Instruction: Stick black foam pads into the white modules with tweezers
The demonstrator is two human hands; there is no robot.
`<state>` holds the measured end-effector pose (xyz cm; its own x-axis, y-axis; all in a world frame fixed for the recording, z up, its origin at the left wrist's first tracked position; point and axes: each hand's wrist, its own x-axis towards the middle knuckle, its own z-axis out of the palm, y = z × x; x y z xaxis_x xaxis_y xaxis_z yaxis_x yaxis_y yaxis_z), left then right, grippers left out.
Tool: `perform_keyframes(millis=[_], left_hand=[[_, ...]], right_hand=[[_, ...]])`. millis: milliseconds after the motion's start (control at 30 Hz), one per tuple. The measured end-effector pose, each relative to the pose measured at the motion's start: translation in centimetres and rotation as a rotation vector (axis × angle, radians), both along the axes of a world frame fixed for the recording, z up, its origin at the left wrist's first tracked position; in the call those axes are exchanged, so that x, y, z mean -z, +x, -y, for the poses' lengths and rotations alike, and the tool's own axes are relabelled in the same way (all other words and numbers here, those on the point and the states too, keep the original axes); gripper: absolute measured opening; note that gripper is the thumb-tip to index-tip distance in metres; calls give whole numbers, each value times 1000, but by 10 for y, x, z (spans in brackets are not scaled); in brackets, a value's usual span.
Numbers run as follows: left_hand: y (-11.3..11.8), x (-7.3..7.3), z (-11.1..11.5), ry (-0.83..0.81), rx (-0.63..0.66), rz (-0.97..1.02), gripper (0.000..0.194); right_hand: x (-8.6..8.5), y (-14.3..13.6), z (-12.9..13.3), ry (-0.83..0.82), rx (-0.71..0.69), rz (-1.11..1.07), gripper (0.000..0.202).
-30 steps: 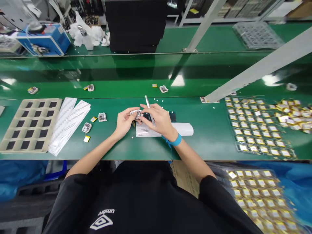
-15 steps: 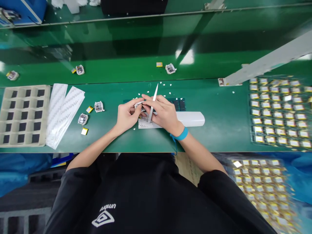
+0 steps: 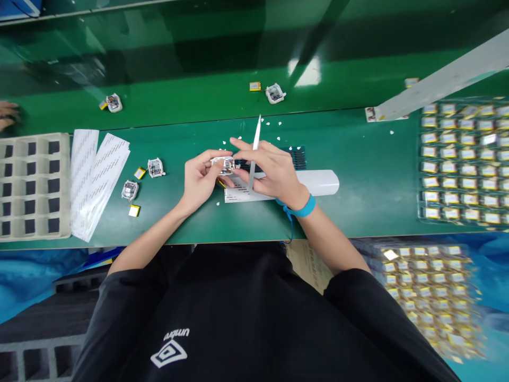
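Single view taken from the wearer's head, aimed forward and steeply down, counter (image 3: 358, 180) overlooked from close above, fingers (image 3: 244, 145) framed near centre, shirt (image 3: 254, 307) included below.

On the right, an open lane of bench (image 3: 369, 175) runs between the curled white sheet (image 3: 318, 183) and the cell tray (image 3: 420, 175); a hand could pass from front edge to rear. The slanting post (image 3: 445, 77) obstructs its far end. On the left, a narrower passage lies between the left hand (image 3: 202, 178) and two opened casings (image 3: 155, 167); beyond these, label strips (image 3: 95, 180) and the compartment tray (image 3: 42, 185) sit side by side, leaving little gap. Centrally, the held casing (image 3: 227, 165) and the tweezers (image 3: 255, 146) in the right hand (image 3: 274, 172) block direct passage. A blue cord (image 3: 291, 228) hangs at the front edge.
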<state>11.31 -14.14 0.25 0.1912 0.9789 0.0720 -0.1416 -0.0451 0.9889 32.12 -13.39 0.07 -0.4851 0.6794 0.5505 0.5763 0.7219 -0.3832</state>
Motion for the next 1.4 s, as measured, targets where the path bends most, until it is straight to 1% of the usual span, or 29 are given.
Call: perform_keyframes(millis=[67,167,267,333,433,500,533,600,667,733,767,800,833,933,1000,1067,1200,1233,1333,1400], left_hand=[[-1,-4,0,-32,-2,27,40],[0,-9,3,-70,42,10,43],[4,-13,7,-77,84,-32,50],[5,-13,9,-87,91,-38,50],[6,-13,9,-109,93,-2,48],[5,-12,8,-124,100,20,46],[5,-12,8,-130,102,26,45],[4,-13,8,-136,99,30,43],[4,-13,8,-144,98,29,41],[4,-12,8,-157,106,27,40],[4,-12,8,-161,105,26,39],[5,-11,8,-162,102,24,40],[5,-11,7,-163,95,19,40],[5,-9,7,-164,77,-15,43],[5,-9,7,-165,79,-29,45],[6,-9,7,-159,78,-38,47],[8,-9,8,-137,32,-52,50],[9,-9,8,-130,17,-54,51],[10,-8,9,-116,5,-67,50],[11,-8,10,-122,22,-70,50]], right_hand=[[2,2,0,41,-3,10,22],[7,1,2,96,22,-16,20],[10,-2,4,72,56,-68,16],[11,-4,4,84,69,-144,14],[16,-5,4,203,75,-204,19],[20,-4,4,269,75,-162,27],[22,-3,4,275,74,-122,30],[25,0,2,238,85,-40,33],[26,2,0,155,159,5,36],[24,5,-2,85,264,-7,38],[23,7,-4,66,296,-15,38],[21,8,-4,60,299,-13,38],[19,9,-5,62,272,3,37],[14,11,-4,74,115,89,34],[12,11,-2,64,44,115,35],[12,12,-2,75,40,125,36],[16,14,-2,183,93,143,34],[17,14,-1,183,86,132,34],[20,10,2,111,44,88,35],[21,5,5,93,57,89,35]])
